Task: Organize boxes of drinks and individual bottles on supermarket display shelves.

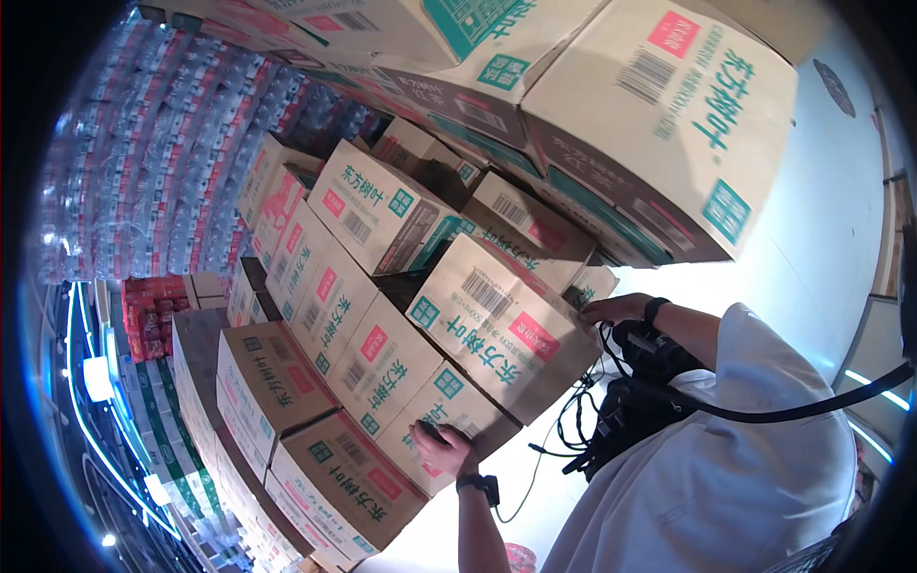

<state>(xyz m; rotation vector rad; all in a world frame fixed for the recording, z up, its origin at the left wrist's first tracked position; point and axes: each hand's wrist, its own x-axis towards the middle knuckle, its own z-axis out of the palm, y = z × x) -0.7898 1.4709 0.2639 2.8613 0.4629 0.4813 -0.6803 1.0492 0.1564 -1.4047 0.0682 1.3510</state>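
My right hand (617, 309) grips the near edge of a tan cardboard carton (501, 326) with green and pink print. That carton rests at an angle on top of a row of matching cartons. Lower down, my left hand (445, 450) lies against the end carton (458, 408) of that row. A small dark object (431, 432) shows between its fingers; what it is, I cannot tell. Another upright-printed carton (380, 208) sits on the row farther back. Black bands circle both wrists.
A taller stack of cartons (659, 129) rises at the upper right. Lower cartons (351, 480) stand at the left. Shrink-wrapped bottles (150, 165) are piled behind. Black cables (584, 408) and a black bag (630, 422) hang at my front, above the pale floor (530, 494).
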